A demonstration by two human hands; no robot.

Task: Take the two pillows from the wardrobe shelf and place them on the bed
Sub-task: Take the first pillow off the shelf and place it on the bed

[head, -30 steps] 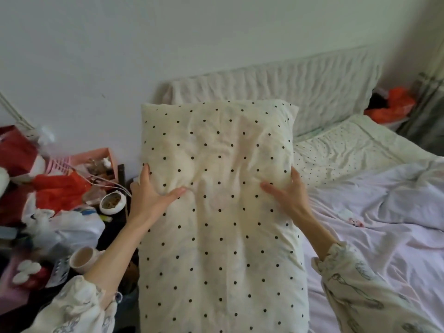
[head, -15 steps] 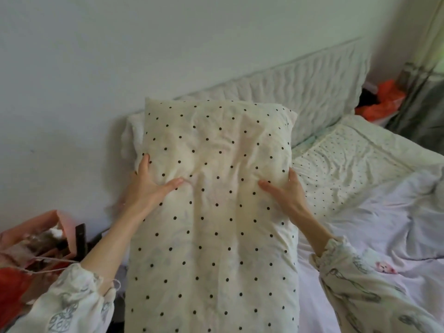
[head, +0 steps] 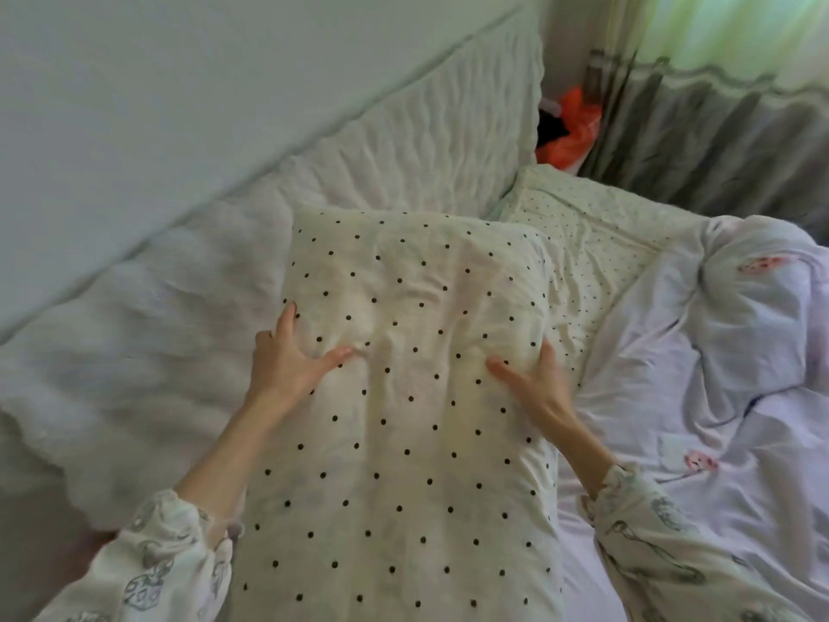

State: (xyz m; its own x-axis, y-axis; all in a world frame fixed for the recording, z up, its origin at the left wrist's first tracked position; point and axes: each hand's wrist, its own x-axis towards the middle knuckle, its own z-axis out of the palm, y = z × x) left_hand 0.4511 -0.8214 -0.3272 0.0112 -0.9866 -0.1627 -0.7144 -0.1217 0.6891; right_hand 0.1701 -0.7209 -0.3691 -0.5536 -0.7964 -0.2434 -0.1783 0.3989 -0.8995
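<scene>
A cream polka-dot pillow [head: 403,397] is held lengthwise over the bed [head: 673,442], its far end just short of the white quilted headboard cover [head: 381,163]. The left hand [head: 287,365] grips the pillow's left edge and the right hand [head: 538,388] its right edge, thumbs pressed on top and fingers wrapped beneath. Right of the pillow lies a rumpled pale duvet [head: 717,374]; beyond it, a small-dotted sheet [head: 583,244].
</scene>
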